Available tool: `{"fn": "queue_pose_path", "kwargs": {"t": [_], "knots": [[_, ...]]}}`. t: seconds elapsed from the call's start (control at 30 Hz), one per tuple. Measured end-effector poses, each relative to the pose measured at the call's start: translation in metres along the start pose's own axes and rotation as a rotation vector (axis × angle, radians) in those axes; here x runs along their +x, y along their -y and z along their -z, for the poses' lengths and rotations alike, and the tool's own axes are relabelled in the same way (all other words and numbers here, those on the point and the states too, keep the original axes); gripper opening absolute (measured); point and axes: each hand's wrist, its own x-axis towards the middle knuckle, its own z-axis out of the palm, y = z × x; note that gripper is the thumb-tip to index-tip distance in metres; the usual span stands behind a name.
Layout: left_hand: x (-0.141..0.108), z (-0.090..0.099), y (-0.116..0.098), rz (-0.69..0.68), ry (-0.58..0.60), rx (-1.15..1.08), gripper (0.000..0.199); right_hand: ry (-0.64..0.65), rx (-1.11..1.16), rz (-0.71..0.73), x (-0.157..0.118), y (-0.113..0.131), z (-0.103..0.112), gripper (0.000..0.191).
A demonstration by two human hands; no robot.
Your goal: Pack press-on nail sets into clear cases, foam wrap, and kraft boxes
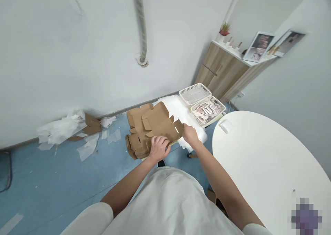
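Observation:
A flat, unfolded brown cardboard box [161, 119] with die-cut flaps and slots lies on top of a stack of similar cardboard [134, 143]. My right hand [190, 135] is closed on the right end of the unfolded box, beside a narrow white slot. Resting on the near edge of the cardboard, my left hand [159, 148] has its fingers bent over the surface and slightly apart. White foam wrapping sheets [172, 102] lie beneath and to the right of the cardboard.
Two white plastic baskets [195, 93] stand beyond the foam; the nearer holds many small printed cards [207, 110]. A round white table [261, 148] is at right, a wooden cabinet [222, 67] behind. Scrap wrapping [63, 128] and cardboard litter the blue floor at left.

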Motion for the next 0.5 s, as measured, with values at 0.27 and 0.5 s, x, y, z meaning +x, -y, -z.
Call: {"fn": "queue_pose_path", "kwargs": {"t": [0.27, 0.5], "knots": [[0.016, -0.046, -0.065, 0.435, -0.103, -0.29, 0.082, -0.203, 0.88, -0.067, -0.084, -0.162, 0.014, 0.041], [0.036, -0.137, -0.157, 0.549, 0.364, -0.641, 0.091, -0.381, 1.276, -0.349, -0.173, -0.281, -0.01, 0.035]]}}
